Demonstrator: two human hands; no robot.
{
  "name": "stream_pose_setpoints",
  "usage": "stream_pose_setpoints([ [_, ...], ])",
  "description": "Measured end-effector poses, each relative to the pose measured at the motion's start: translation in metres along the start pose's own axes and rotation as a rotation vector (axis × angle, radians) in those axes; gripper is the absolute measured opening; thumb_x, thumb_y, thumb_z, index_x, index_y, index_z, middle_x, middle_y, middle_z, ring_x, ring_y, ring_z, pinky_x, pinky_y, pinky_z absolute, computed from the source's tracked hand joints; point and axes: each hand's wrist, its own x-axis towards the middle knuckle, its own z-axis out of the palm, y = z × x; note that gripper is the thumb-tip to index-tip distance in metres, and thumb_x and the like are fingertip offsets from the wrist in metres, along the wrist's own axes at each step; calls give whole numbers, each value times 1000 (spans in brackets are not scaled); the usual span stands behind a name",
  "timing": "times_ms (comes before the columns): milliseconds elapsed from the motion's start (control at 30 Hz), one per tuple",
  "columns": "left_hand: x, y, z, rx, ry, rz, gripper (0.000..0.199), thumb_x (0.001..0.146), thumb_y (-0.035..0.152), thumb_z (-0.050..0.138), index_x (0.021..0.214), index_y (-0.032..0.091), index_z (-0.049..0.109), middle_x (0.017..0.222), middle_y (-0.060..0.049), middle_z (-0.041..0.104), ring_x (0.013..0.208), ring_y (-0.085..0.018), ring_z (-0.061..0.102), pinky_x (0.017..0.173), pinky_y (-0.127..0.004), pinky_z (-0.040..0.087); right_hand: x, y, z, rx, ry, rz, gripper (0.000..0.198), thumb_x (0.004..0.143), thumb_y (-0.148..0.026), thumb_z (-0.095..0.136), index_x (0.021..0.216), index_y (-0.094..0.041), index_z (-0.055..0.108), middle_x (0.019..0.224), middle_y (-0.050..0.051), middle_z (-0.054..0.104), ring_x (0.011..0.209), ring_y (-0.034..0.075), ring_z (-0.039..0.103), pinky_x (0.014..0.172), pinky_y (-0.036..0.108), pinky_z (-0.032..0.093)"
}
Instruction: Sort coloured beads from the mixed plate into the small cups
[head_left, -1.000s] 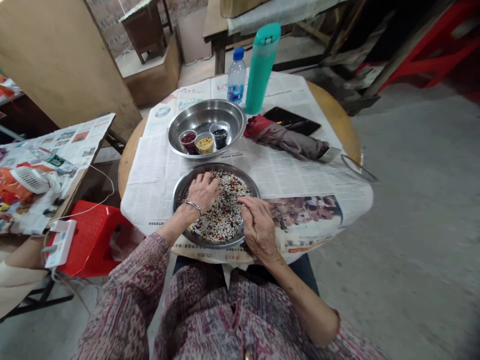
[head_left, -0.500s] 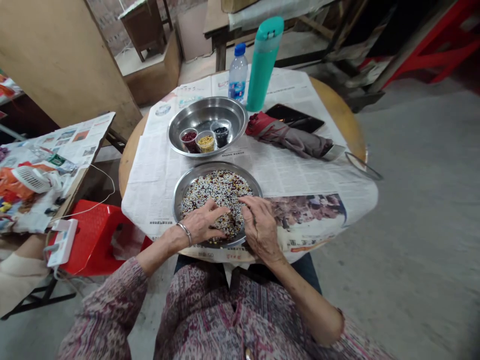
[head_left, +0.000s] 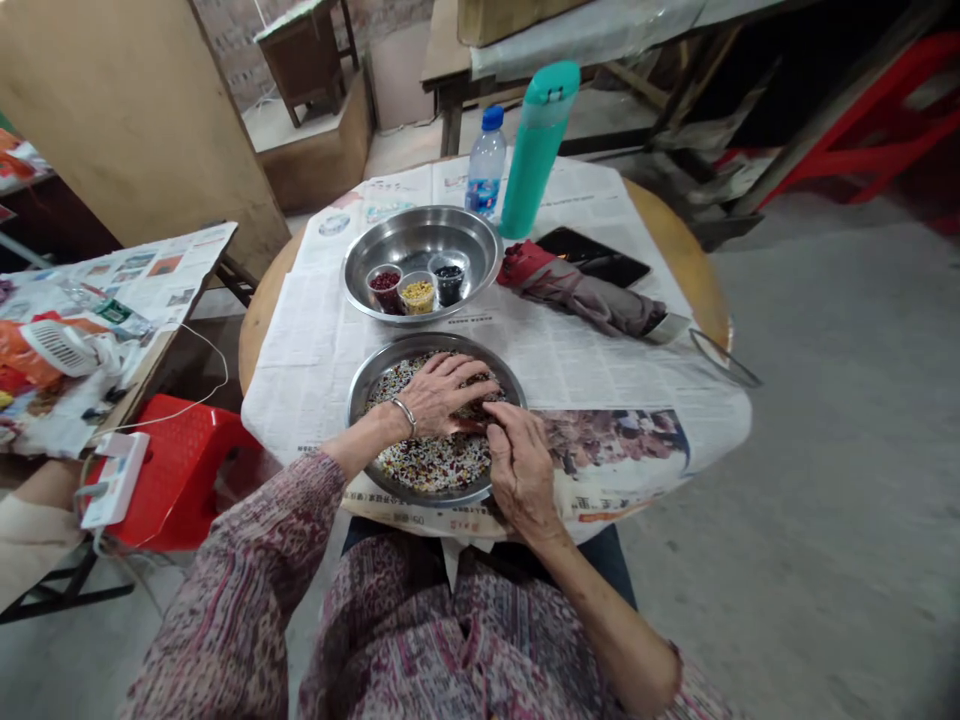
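A shallow steel basin (head_left: 358,388) holds mixed grains and beans (head_left: 427,462), white, dark red, yellow and black. Over its far right part lies my left hand (head_left: 450,393), palm down, fingers spread and touching the mix; a silver bangle circles the wrist. At the basin's right rim is my right hand (head_left: 520,462), its fingers bent over the mix and the thumb a little apart from the index finger. Nothing shows between them; the palm is hidden. Beyond, a deeper steel basin (head_left: 420,232) holds clear cups of red beans (head_left: 385,290), yellow beans (head_left: 417,295) and black beans (head_left: 450,283).
Newspaper (head_left: 289,370) covers the round table. A water bottle (head_left: 487,165), a teal flask (head_left: 538,150), a folded umbrella (head_left: 585,290) and a dark tablet or phone (head_left: 592,255) stand or lie at the back and right. A red stool (head_left: 176,470) is at left.
My left hand has moved forward and right over the mix, its fingers now pointing right. My right hand stays near the right rim. The camera view has shifted slightly.
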Motion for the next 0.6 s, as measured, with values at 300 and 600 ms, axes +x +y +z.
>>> stream_pose_setpoints([
  [300, -8, 3, -9, 56, -202, -336, 31, 102, 31, 33, 119, 20, 56, 112, -9, 61, 94, -19, 62, 78, -30, 49, -1, -1, -3, -35, -23, 13, 29, 97, -28, 42, 117, -21, 62, 116, 10, 66, 112, 23, 57, 100, 45, 45],
  [600, -45, 9, -14, 76, 32, -586, 59, 88, 59, 54, 132, 20, 50, 142, -14, 43, 126, -31, 42, 96, -42, 46, -2, -1, -4, -45, -35, 10, 28, 97, -29, 42, 114, -21, 63, 113, 10, 67, 110, 23, 58, 99, 45, 45],
])
